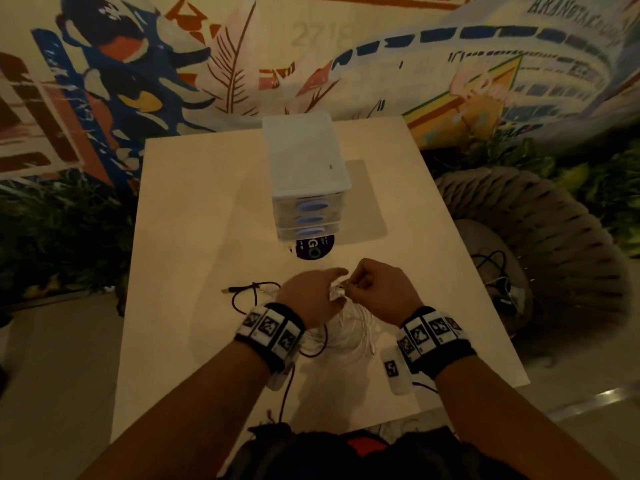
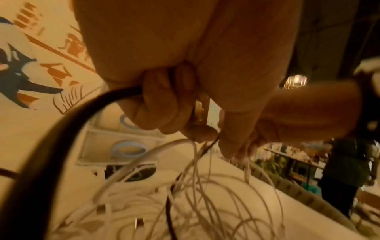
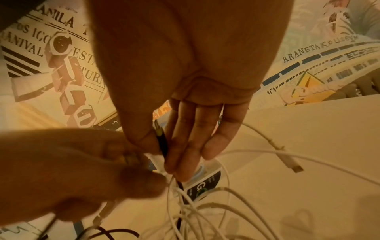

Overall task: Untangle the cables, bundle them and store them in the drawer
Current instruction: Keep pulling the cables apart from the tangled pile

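A tangle of white cables (image 1: 349, 329) lies on the white table (image 1: 194, 237) under my hands. My left hand (image 1: 329, 285) grips a bunch of the white cables (image 2: 195, 178) together with a thick black cable (image 2: 61, 129), fingers (image 2: 160, 107) curled round them. My right hand (image 1: 358, 284) touches the left and pinches a black plug (image 3: 161, 139) between thumb and fingers (image 3: 185, 146). A thin black cable (image 1: 254, 292) trails left of my hands. The white drawer unit (image 1: 304, 174) with blue handles stands beyond, all drawers closed.
A round dark sticker (image 1: 313, 249) lies in front of the drawer unit. A wicker chair (image 1: 554, 230) at the table's right holds more dark cables (image 1: 495, 268). A person (image 2: 345, 170) stands in the background. A mural wall is behind the table.
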Tool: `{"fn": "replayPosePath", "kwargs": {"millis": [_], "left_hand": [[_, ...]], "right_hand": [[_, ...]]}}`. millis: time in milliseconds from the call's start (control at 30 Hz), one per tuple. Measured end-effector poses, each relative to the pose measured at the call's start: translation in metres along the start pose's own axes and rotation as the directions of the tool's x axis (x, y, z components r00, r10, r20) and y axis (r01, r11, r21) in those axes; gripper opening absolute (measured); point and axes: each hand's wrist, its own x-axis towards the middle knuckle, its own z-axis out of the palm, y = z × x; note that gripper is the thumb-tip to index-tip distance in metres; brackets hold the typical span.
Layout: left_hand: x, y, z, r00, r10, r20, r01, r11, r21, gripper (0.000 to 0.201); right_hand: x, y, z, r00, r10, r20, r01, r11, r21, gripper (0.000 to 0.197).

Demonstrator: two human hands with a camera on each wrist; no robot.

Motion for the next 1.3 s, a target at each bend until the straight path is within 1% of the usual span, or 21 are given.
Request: {"fn": "replayPosePath", "kwargs": {"millis": [67, 133, 167, 233, 300, 367, 433, 533, 667, 733, 767, 867, 900, 1000, 1067, 1167, 1300], "left_hand": [[0.011, 0.001, 0.011, 0.999, 0.007, 0.039, -0.009, 0.999, 0.037, 0.039], [0.018, 0.000, 0.015, 0.999, -0.013, 0.043, 0.009, 0.995, 0.102, 0.029], [0.021, -0.002, 0.017, 0.999, -0.021, 0.041, 0.015, 0.989, 0.145, 0.027], [0.025, -0.006, 0.017, 0.998, -0.041, 0.041, 0.032, 0.980, 0.196, 0.028], [0.029, -0.009, 0.016, 0.998, -0.042, 0.050, 0.032, 0.982, 0.188, 0.027], [0.031, -0.013, 0.016, 0.994, -0.038, 0.098, 0.020, 0.984, 0.179, 0.027], [0.031, -0.019, 0.014, 0.986, -0.082, 0.142, 0.055, 0.981, 0.184, 0.027], [0.032, -0.035, 0.012, 0.972, -0.169, 0.161, 0.133, 0.968, 0.213, 0.030], [0.031, -0.043, 0.009, 0.958, -0.225, 0.177, 0.178, 0.952, 0.248, 0.036], [0.031, -0.041, 0.008, 0.964, -0.198, 0.180, 0.154, 0.961, 0.230, 0.033], [0.030, -0.039, 0.008, 0.972, -0.164, 0.168, 0.130, 0.972, 0.197, 0.033], [0.027, -0.025, 0.006, 0.996, -0.045, 0.073, 0.041, 0.998, 0.047, 0.044], [0.026, -0.017, 0.005, 0.999, -0.003, 0.033, 0.003, 1.000, 0.009, 0.044], [0.029, 0.000, 0.005, 0.996, 0.067, -0.050, -0.068, 0.997, -0.020, 0.035], [0.034, 0.001, 0.008, 0.997, 0.069, -0.033, -0.069, 0.998, 0.013, 0.031], [0.039, -0.008, 0.013, 0.996, 0.068, 0.064, -0.073, 0.994, 0.082, 0.030], [0.042, -0.013, 0.017, 0.998, 0.050, 0.043, -0.055, 0.991, 0.121, 0.029]], "right_hand": [[-0.002, -0.003, -0.004, 1.000, -0.007, 0.017, 0.007, 1.000, 0.007, 0.018], [-0.005, -0.003, -0.010, 0.999, -0.015, 0.036, 0.014, 1.000, 0.023, 0.019], [-0.006, -0.002, -0.014, 0.999, -0.016, 0.045, 0.014, 0.999, 0.036, 0.019], [-0.008, 0.004, -0.022, 0.998, -0.007, 0.055, 0.004, 0.998, 0.055, 0.016], [-0.009, 0.012, -0.029, 0.998, 0.013, 0.055, -0.017, 0.997, 0.072, 0.013], [-0.010, 0.020, -0.037, 0.998, 0.041, 0.050, -0.045, 0.996, 0.081, 0.013], [-0.011, 0.029, -0.045, 0.995, 0.084, 0.047, -0.089, 0.990, 0.105, 0.013], [-0.015, 0.043, -0.060, 0.991, 0.127, 0.034, -0.130, 0.979, 0.154, 0.012], [-0.020, 0.051, -0.070, 0.989, 0.120, 0.086, -0.128, 0.987, 0.098, 0.012], [-0.021, 0.049, -0.071, 0.989, 0.105, 0.109, -0.115, 0.990, 0.087, 0.012], [-0.021, 0.046, -0.070, 0.988, 0.091, 0.125, -0.104, 0.990, 0.100, 0.012], [-0.019, 0.034, -0.062, 0.984, 0.025, 0.174, -0.049, 0.990, 0.132, 0.027], [-0.018, 0.031, -0.058, 0.983, 0.006, 0.185, -0.031, 0.991, 0.132, 0.030], [-0.016, 0.023, -0.048, 0.978, -0.034, 0.204, 0.004, 0.989, 0.148, 0.032], [-0.018, 0.019, -0.046, 0.976, -0.046, 0.213, 0.004, 0.981, 0.195, 0.029], [-0.022, 0.016, -0.046, 0.967, -0.060, 0.247, 0.002, 0.973, 0.229, 0.026], [-0.026, 0.024, -0.050, 0.964, -0.059, 0.258, 0.004, 0.978, 0.210, 0.024]]}}
